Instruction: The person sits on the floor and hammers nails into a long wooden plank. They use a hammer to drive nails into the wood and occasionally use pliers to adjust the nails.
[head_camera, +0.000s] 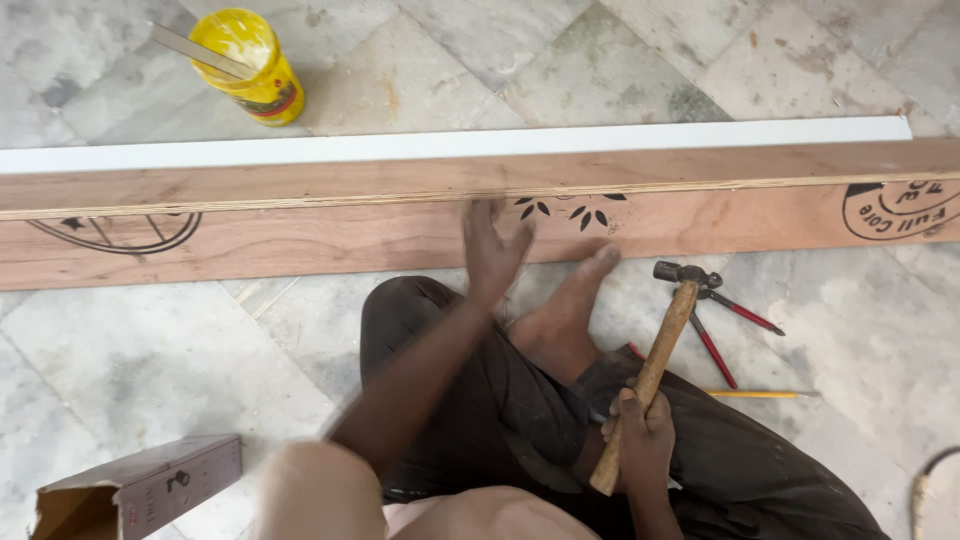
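While we sit on the marble floor (150, 350) with one bare foot (565, 310) stretched forward, our left hand (492, 250) is open, fingers spread, at the near edge of the long plywood board (300, 240); it is blurred, so we cannot tell whether it touches the wood. Our right hand (640, 435) is closed around the wooden handle of a hammer (655, 365), gripping it low down, near the butt end. The hammer slants up and to the right, its dark metal head just short of the board's near edge.

Across the whole view the board lies flat on the floor, with a second, narrower strip of plywood (400, 178) set along its far side and a white strip (450, 145) beyond that. Dark stamped marks show on the board's face.

Just right of the hammer head lie red-handled pliers (725, 325), and a yellow pencil (755, 394) rests on the floor near our right knee. At the far left stands a yellow tub (250, 65) with a flat stick across its open top. An open cardboard box (140, 490) sits by our left knee.
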